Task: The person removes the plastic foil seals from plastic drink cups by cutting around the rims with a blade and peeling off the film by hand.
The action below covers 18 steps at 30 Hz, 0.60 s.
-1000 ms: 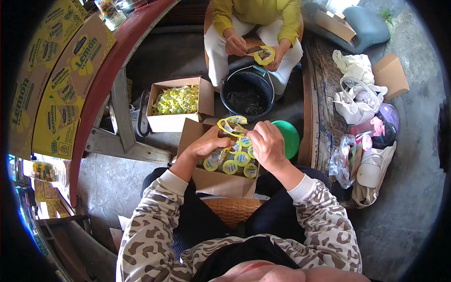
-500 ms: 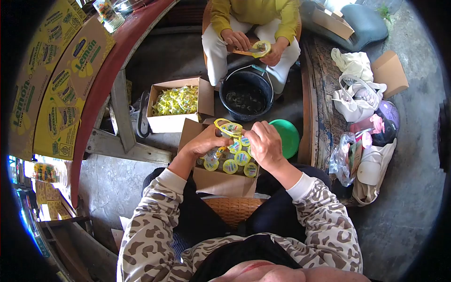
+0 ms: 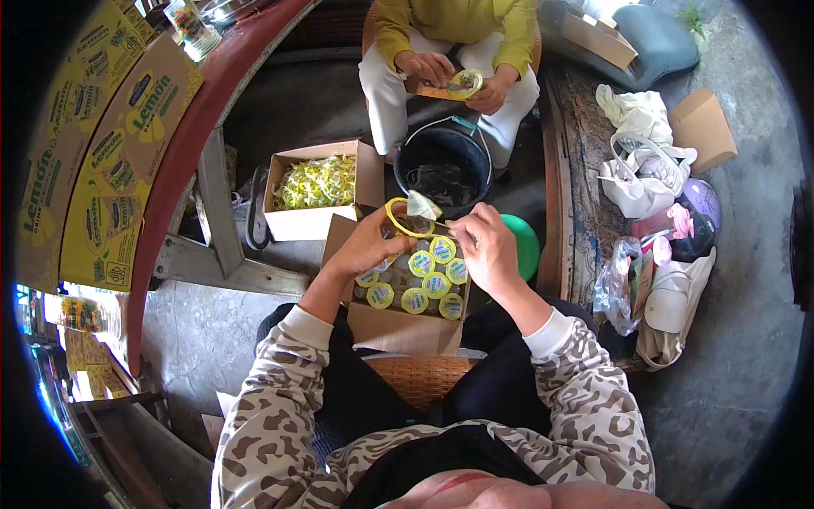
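My left hand [image 3: 369,245] grips a plastic cup with a yellow rim [image 3: 396,222], tilted above a cardboard box [image 3: 407,330]. In my right hand [image 3: 485,246] is a thin tool [image 3: 441,224], pinched between the fingers, its far end at the cup's rim. A loosened lid piece [image 3: 423,206] stands up at the tool's end, over the cup's opening. Several sealed cups with yellow-rimmed lemon lids [image 3: 437,285] fill the box below my hands.
Across from me a seated person [image 3: 458,34] holds a cup and a tool over a black bucket [image 3: 443,165]. A box of yellow strips [image 3: 315,182] stands left of the bucket. A green basin [image 3: 521,246] lies behind my right hand; bags [image 3: 649,182] are at the right.
The cup's lid has come away from the opening and now stands up at the tool. My left hand has tilted the cup, and more lids in the box show.
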### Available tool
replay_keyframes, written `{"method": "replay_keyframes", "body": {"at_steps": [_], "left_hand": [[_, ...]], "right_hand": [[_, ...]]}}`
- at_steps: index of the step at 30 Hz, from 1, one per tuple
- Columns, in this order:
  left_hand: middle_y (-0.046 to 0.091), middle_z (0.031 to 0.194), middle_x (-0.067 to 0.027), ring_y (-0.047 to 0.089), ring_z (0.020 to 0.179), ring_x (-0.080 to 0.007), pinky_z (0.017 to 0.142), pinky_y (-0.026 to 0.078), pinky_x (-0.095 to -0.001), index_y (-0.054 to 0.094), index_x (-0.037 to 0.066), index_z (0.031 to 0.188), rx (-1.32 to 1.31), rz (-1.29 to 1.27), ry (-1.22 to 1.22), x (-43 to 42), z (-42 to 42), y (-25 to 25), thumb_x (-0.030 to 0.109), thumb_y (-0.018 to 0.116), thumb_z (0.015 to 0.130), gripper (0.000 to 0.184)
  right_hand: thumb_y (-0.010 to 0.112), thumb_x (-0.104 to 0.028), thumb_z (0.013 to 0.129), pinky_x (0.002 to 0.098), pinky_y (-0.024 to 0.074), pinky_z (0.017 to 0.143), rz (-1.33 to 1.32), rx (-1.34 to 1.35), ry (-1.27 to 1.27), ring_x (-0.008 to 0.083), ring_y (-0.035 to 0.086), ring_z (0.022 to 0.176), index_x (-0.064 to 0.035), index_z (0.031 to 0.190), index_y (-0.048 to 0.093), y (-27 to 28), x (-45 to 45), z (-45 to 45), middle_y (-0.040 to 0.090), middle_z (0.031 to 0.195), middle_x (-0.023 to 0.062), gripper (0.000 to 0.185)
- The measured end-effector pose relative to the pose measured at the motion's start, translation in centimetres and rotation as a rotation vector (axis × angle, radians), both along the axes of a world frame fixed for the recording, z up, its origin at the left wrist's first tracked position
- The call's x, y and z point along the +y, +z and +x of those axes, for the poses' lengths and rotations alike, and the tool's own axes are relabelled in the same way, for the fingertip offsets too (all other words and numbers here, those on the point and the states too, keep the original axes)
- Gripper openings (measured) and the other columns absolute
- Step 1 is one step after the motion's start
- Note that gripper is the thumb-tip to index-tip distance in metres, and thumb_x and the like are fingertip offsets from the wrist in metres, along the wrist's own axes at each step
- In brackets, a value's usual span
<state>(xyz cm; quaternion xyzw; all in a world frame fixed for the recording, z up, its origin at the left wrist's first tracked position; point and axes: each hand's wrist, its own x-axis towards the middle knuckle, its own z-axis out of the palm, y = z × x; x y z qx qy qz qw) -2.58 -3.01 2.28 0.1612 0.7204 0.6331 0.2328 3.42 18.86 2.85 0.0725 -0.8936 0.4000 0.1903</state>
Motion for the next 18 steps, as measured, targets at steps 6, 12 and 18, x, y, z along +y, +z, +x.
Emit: {"method": "replay_keyframes", "body": {"at_steps": [6,12,18], "left_hand": [[0.063,0.117,-0.0106,0.061,0.104,-0.0168,0.09,0.05,-0.0316,0.055,-0.001,0.126,-0.147,0.114,0.011,-0.2,-0.2,-1.7,0.015,0.077,0.08,0.054],[0.064,0.106,-0.0062,0.061,0.094,-0.014,0.081,0.052,-0.0299,0.055,-0.001,0.123,-0.27,0.071,-0.109,0.3,0.7,-0.8,0.017,0.079,0.079,0.053],[0.063,0.109,-0.005,0.06,0.099,-0.0134,0.088,0.051,-0.0289,0.057,0.002,0.121,-0.111,0.086,-0.138,-0.1,0.2,-1.8,0.015,0.082,0.077,0.052]], "right_hand": [[0.071,0.001,0.07,0.0374,0.0456,0.066,0.325,0.248,0.09,0.0233,0.056,0.079,-0.0076,0.085,0.068,0.7,-0.2,0.0,0.052,0.081,0.0039,0.017],[0.071,-0.001,0.07,0.037,0.0448,0.066,0.472,0.303,0.137,0.0231,0.056,0.079,-0.0085,0.086,0.068,0.1,-0.8,0.4,0.052,0.083,0.0044,0.018],[0.068,0.005,0.078,0.0357,0.0509,0.068,-0.1,-0.073,0.104,0.0259,0.062,0.078,-0.0048,0.091,0.069,-1.0,-0.2,-0.3,0.056,0.083,0.0077,0.016]]}}
